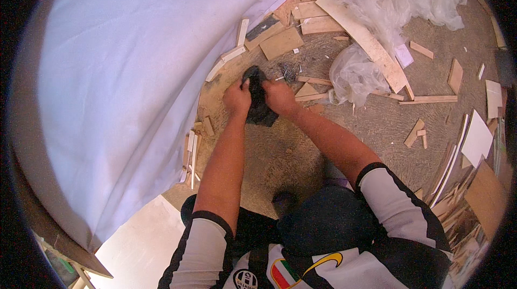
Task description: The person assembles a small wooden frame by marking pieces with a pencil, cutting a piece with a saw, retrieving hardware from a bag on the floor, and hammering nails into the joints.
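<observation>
At left we have a pale lilac draped sheet. Then the left hand, pinching the left edge of a crumpled black cloth-like piece. We see it between both hands, neither clearly nearer; long axis near to far, narrower end pointing far. The right hand pinches its right edge; farther right, crumpled translucent plastic film.

The black bundle looks matt, the plastic film glossy.

I see a limp, crumpled black piece, longer far-to-near than across, held between the left hand and right hand.
</observation>
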`<state>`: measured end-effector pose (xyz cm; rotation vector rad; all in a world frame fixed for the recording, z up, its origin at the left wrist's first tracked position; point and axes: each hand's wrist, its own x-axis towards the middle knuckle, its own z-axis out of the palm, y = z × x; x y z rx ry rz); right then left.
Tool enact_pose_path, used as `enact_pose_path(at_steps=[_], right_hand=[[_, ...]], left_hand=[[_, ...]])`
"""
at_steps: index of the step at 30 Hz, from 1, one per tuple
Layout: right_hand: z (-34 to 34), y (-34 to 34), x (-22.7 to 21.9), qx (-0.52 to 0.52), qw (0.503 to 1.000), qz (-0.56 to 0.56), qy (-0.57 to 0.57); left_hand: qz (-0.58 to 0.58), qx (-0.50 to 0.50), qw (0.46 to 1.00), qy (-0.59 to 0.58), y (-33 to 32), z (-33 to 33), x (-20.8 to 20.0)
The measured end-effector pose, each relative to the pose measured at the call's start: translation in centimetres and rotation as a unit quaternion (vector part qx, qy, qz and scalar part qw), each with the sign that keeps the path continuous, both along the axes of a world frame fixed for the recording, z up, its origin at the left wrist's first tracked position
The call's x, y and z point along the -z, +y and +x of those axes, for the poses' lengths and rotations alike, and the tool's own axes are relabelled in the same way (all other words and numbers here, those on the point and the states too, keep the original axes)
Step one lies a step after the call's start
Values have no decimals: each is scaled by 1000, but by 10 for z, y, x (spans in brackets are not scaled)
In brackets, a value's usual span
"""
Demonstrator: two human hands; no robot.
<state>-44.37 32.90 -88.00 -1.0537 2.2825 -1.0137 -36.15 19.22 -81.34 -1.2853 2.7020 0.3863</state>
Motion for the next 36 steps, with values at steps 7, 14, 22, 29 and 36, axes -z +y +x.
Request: enact_pose_path(at_steps=[7, 14, 22, 29, 36], right_hand=[[-46, 68, -11, 44, 969, 95, 222], [-66, 157, 4, -61, 963, 164, 204], [-90, 114, 4, 42, 973, 59, 218], [-95, 71, 39, 67, 956, 106, 264], [-106, 51, 16, 68, 968, 58, 234]], left_hand=[[72, -127, 928, 341, -7, 73, 45], [62, -150, 956, 244, 16, 58, 19], [45, -160, 937, 308, 15, 58, 40], [49, -140, 953, 263, 22, 42, 15], [55, -160, 933, 317, 31, 43, 4]])
